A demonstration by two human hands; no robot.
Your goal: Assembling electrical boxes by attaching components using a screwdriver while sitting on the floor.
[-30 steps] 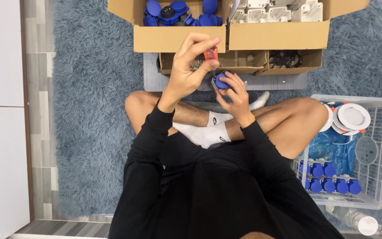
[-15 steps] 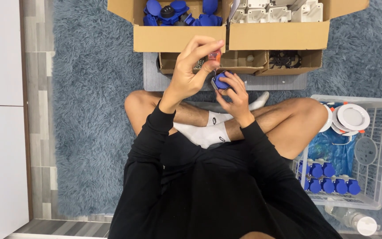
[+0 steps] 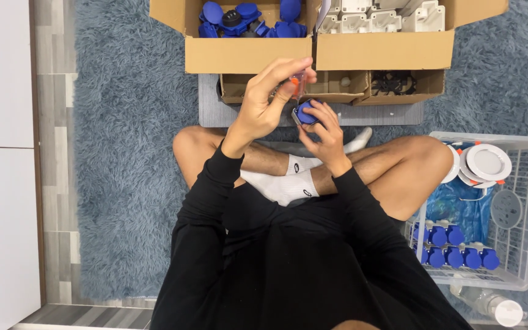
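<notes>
Head view: right hand [image 3: 324,131] grips a small blue plug [image 3: 305,112], rigid and light, by its rim; left hand [image 3: 264,101] pinches an orange-tipped screwdriver [image 3: 297,84] just above it.

The left hand [image 3: 264,107] has lowered its small orange-tipped piece [image 3: 297,84] toward the blue part [image 3: 305,113].

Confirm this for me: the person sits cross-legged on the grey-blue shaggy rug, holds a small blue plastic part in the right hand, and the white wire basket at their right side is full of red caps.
One detail is wrong. The head view shows the white wire basket holding rows of blue caps, not red ones, plus round white discs. The rest stands: the person sits cross-legged on the grey-blue shaggy rug, with the small blue plastic part in the right hand.
</notes>
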